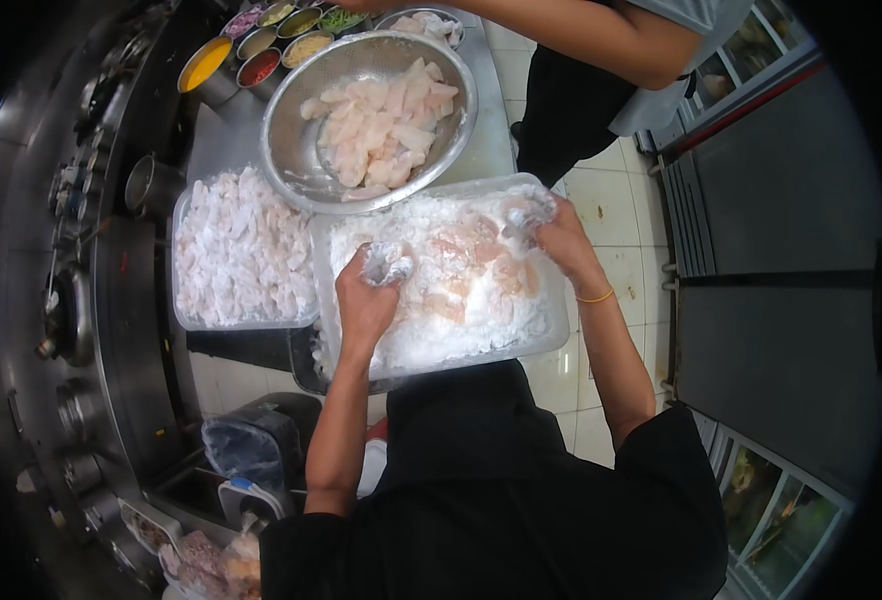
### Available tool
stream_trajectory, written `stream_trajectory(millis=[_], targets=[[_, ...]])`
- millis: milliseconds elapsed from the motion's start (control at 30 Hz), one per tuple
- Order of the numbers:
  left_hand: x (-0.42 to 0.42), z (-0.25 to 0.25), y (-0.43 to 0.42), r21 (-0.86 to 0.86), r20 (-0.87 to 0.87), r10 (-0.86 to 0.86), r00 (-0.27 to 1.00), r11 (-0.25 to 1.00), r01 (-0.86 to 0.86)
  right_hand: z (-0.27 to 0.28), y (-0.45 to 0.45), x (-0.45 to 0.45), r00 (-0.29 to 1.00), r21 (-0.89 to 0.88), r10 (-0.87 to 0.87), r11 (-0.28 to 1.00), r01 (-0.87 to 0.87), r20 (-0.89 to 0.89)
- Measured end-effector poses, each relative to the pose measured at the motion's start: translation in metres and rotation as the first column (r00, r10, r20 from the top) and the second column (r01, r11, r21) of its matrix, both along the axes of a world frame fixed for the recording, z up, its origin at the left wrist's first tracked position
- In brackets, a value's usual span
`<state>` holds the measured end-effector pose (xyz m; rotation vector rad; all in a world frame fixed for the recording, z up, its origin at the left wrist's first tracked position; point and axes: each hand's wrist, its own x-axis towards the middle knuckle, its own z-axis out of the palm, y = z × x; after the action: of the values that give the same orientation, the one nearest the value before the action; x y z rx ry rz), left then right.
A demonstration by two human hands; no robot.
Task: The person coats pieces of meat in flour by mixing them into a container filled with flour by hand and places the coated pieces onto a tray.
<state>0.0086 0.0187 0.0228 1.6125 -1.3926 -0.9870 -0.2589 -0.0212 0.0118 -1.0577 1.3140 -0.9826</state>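
bright middle, dark corners, fisheye distortion

The person (621, 375) is wearing a black short-sleeved shirt (501, 530) and a thin yellow band (597, 298) around the right wrist (589, 284).

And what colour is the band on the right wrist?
The band is yellow-orange; the head view shows it.

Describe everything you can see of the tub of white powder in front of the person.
The tub is rectangular with rounded corners, pale, translucent and plastic-looking. It lies open side up, filled with white powder in which pale pink pieces lie partly coated. The left hand is over its left part, the right hand at its far right corner, both powdered. A metal bowl adjoins its far edge; another tub is on its left.
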Motion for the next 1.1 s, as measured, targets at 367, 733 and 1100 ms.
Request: stream_trajectory(millis=[367, 733, 1100], targets=[[0.020, -0.010, 0.024, -0.099, 0.645, -0.021, 0.764, 0.989, 0.110, -0.012, 0.007, 0.026, 0.487, -0.034, 0.141, 0.942, -0.333, -0.862], [0.015, -0.036, -0.011, 0.049, 0.460, 0.013, 0.888, 0.998, -0.040, -0.041, -0.035, 0.042, 0.803, -0.194, 0.238, 0.896, -0.399, -0.547], [0.010, -0.007, -0.006, -0.044, 0.381, -0.163, 0.910, 0.980, 0.194, -0.024, -0.015, 0.030, 0.895, -0.044, 0.292, 0.954, -0.295, 0.336]])
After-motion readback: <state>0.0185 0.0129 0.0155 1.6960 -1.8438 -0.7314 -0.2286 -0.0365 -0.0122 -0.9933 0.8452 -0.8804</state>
